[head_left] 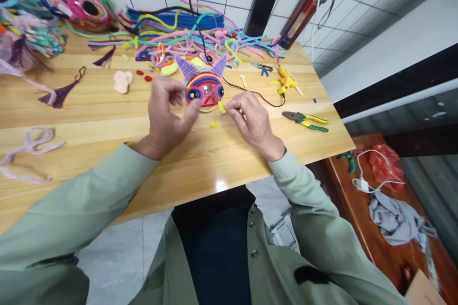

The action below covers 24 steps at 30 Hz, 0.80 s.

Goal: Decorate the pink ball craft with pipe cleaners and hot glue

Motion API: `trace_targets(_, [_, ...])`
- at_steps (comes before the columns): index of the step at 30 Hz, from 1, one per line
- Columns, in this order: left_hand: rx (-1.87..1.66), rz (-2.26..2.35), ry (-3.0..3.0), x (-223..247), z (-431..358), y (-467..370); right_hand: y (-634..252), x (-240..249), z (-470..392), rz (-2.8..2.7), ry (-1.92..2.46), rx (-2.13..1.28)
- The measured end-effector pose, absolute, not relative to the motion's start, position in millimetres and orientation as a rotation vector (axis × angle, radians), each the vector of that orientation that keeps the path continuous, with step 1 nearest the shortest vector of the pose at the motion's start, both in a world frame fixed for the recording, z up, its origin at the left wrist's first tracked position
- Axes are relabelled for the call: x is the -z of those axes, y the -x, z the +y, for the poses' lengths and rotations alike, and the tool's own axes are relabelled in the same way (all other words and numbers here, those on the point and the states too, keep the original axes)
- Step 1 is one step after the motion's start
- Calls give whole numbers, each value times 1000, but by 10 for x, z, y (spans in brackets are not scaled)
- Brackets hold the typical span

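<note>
A small animal face made of pipe cleaners stands at the middle of the wooden table, with purple ears, ringed eyes and a red-pink front. My left hand is at its left side, thumb and fingers apart, nothing seen between them. The thumb tip overlaps the face's lower left edge; whether it touches I cannot tell. My right hand pinches a short yellow pipe cleaner piece beside the face's lower right edge. Another bent yellow piece lies on the table just below.
Pliers, a yellow glue gun and small snips lie to the right. Loose pipe cleaners pile along the wall. A phone and a red flask lean there. A larger colourful mask stands back left.
</note>
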<state>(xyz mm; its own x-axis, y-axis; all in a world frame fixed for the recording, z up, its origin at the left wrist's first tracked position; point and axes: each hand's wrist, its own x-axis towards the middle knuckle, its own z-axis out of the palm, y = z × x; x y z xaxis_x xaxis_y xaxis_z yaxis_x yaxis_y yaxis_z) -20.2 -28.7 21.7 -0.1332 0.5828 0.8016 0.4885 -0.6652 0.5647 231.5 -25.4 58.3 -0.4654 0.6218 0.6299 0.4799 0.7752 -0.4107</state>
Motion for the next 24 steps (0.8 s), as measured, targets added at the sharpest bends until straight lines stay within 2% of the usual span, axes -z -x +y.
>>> trace_targets(8, [-1380,1137,-2579,-286,-706,-15,-2464,-618,-577,-2247,849,-298])
trace_targets(16, [-1393,885,-2827,-291,-648,-10,-2512,-650,-688,-2330,979,-477])
trace_targets(24, [-1395,916,-2690,-289,-671,-22,-2459,-635,-731,-2274,1001,-598])
